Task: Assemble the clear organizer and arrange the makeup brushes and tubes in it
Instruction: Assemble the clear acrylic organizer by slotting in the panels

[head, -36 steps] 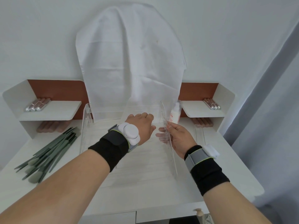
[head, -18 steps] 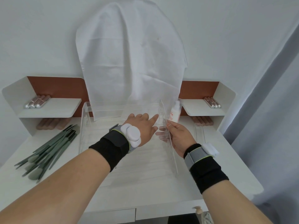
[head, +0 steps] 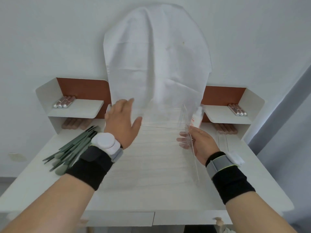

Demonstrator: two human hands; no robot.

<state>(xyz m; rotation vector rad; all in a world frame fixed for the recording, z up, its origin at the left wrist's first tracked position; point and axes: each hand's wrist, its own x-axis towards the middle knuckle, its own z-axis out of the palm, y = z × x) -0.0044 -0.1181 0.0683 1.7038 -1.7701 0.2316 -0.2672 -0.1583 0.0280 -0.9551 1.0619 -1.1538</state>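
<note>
While gripping the upright clear panel (head: 191,140) at right in the right hand (head: 200,142), reach left hand (head: 122,121), fingers spread, to far-left wall; assembly stage, seat next.

The organizer panel (head: 191,132) is clear, glossy plastic, almost invisible but for its bright edges. The worktop (head: 151,165) looks matt white with fine ribbing. The cloth (head: 156,61) at twelve o'clock is soft, creased white fabric. The tubes (head: 64,102) show shiny metallic caps; the brushes (head: 72,147) have matt green handles.
</note>
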